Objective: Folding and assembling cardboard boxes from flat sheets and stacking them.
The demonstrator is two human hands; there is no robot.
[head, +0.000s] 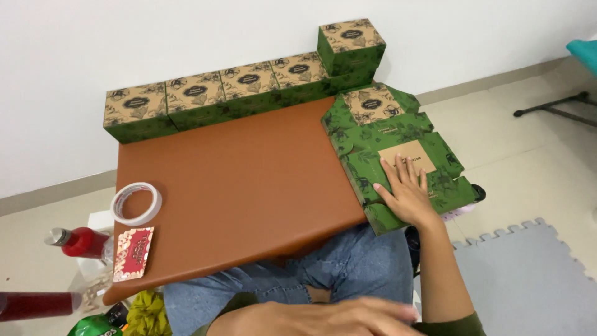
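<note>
From the head camera, the right hand [407, 194] lies flat, fingers spread and gripping nothing, on a stack of unfolded green box blanks [398, 155] at the right edge of the brown desk [249, 186]. The left hand [336, 317] hangs blurred over the lap, near the desk's front edge, fingers together, holding nothing. Folded green boxes [217, 93] line the far edge. A tape roll [136, 203] and red packet [133, 252] sit by the left edge.

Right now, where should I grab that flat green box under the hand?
Probably by the near corner of the flat green box, coming from below and the right. That part hangs past the brown table edge, so fingers could slip under and pinch. The right hand already rests flat there.
</note>
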